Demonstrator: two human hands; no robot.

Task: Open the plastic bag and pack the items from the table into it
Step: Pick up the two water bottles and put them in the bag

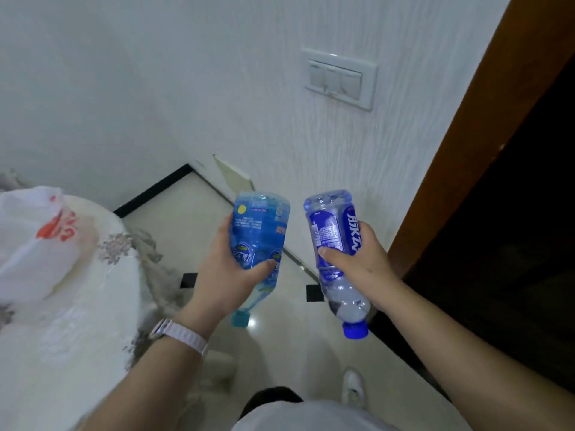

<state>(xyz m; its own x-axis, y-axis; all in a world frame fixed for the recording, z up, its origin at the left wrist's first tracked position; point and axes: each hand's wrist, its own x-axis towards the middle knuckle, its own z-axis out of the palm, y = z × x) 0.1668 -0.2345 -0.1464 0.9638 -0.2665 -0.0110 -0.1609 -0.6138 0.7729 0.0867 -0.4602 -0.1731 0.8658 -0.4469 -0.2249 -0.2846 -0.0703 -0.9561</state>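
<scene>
White cloth of the person's garment (342,418) filled the bottom edge of the view, and both bare forearms reached forward from either side of it. At the grip, the left hand (230,269) curled round a crumpled light-blue plastic bottle with a bright blue label (261,225), thumb pressed across its front near the shoulder and fingers wrapped behind. The right hand (357,259) clasped a clear plastic bottle with a dark blue and white label (329,231) in the same way, thumb laid over the label. Both bottles were tilted with their bases away from the person and their necks towards the body, so that the teal screw cap (240,318) and the deep blue screw cap (355,329) pointed down below the wrists. The two bottles were side by side but apart, held in the air over the pale glossy tiled floor (193,213). A pale pink watch strap (177,334) circled the left wrist. Well apart to the left, a thin white plastic bag with red print (34,244) lay slumped on a round table under a white flowered cloth (77,321); whether its mouth was open could not be told. One white shoe (353,388) showed on the floor below the right arm. Beyond the bottles rose a white textured wall with a white three-button switch plate (339,77), and a brown wooden door frame (466,135) ran down the right side.
</scene>
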